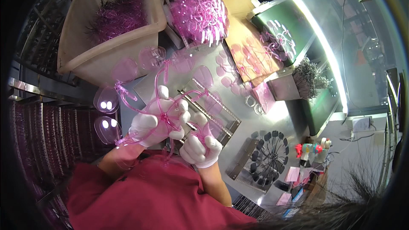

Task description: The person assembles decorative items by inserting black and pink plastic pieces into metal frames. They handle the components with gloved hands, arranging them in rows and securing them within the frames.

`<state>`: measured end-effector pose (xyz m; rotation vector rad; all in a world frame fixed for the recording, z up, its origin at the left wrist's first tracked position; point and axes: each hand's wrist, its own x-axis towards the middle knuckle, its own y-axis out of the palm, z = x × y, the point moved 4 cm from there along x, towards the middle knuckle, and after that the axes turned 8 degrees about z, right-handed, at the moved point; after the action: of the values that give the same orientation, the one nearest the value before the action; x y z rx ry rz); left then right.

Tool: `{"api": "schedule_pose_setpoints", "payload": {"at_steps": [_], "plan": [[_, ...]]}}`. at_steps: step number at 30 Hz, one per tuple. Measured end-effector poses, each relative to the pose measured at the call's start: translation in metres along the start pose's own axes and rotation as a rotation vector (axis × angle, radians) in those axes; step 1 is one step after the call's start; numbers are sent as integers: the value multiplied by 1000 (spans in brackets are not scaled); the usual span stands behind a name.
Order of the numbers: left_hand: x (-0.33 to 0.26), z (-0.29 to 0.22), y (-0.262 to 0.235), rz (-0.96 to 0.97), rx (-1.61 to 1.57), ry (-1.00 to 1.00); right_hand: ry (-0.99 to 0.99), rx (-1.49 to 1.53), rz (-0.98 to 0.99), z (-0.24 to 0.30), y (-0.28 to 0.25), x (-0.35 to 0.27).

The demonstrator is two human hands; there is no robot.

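A pink plastic lens sprue [140, 85] is gripped by the gloved left hand [159, 121]; a smaller pink piece [203, 133] is clasped beside it in the gloved right hand [199, 147].

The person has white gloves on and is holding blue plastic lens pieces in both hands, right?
Not quite: the lens pieces are pink, not blue. The head view shows the left hand and right hand in white gloves, both holding pink plastic lens pieces.

Translucent pink glasses frames [164, 66], white gloves [200, 149], beige bin [85, 55]
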<state>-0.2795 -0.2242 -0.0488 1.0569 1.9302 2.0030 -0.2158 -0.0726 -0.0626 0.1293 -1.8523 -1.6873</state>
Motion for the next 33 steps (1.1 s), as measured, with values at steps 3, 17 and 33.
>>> {"api": "schedule_pose_setpoints", "payload": {"at_steps": [3, 17, 33], "plan": [[10, -11, 28, -37, -28, -12, 365, -1566, 135, 24, 38, 18], [2, 14, 37, 197, 50, -582, 1137, -2411, 740, 74, 136, 51], [12, 16, -8, 726, 656, -764, 1154, -2579, 900, 63, 204, 78]]}}
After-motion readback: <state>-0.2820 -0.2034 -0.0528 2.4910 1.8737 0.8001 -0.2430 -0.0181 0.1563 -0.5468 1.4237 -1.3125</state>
